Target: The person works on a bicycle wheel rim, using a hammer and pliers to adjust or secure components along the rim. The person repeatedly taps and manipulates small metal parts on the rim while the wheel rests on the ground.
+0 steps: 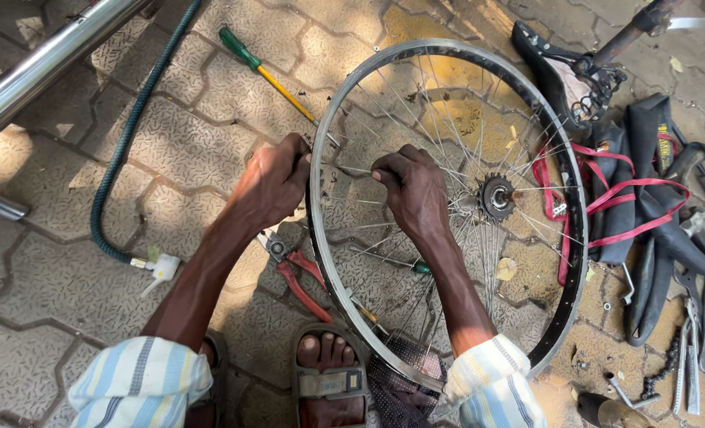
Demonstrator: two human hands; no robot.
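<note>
While the silver spoked bicycle wheel [447, 214] stands on the paved floor near its lower edge, the thin spoke could bend or slip free if either grip twists too hard. Left hand [273, 181] clamps the rim; right hand [412, 190], reaching through the spokes, pinches one, both wrists bent downward.

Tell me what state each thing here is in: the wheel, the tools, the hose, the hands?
Bicycle wheel: bare of tyre, lying over the paving.
Left hand: closed on the rim's edge.
Right hand: fingers pinching a spoke inside the wheel.
Red-handled pliers: lying on the ground, unheld.
Green-handled screwdriver: lying on the paving, unheld.
Green hose: lying curved across the paving.
Bicycle saddle: upside down on the ground.
</note>
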